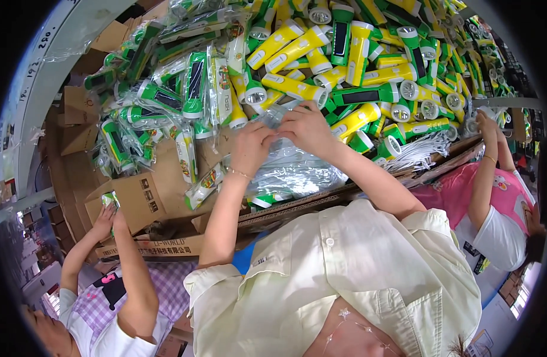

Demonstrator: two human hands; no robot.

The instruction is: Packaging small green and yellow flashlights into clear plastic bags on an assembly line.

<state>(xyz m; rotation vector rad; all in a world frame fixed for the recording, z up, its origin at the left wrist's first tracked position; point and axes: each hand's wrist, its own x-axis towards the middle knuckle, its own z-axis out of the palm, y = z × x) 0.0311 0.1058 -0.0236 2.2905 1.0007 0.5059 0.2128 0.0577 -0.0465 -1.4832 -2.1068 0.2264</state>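
Observation:
My left hand (251, 146) and my right hand (309, 128) meet over the middle of the worktop. Both sets of fingers are closed in a pinch on a clear plastic bag (277, 115). Under my wrists lies a pile of flat clear plastic bags (297, 169), with a green-and-white packet (267, 200) partly beneath it. Just beyond my hands is a heap of loose flashlights (297, 46) in yellow, green and white. One yellow flashlight (294, 87) lies close past my right fingers.
Flashlights in clear bags (195, 83) are heaped at the left. White cables (417, 152) lie in a bundle to the right. A cardboard edge (321, 205) runs before me. One co-worker's hands (108, 219) hold a small packet at left; another co-worker's hand (486, 126) is at right.

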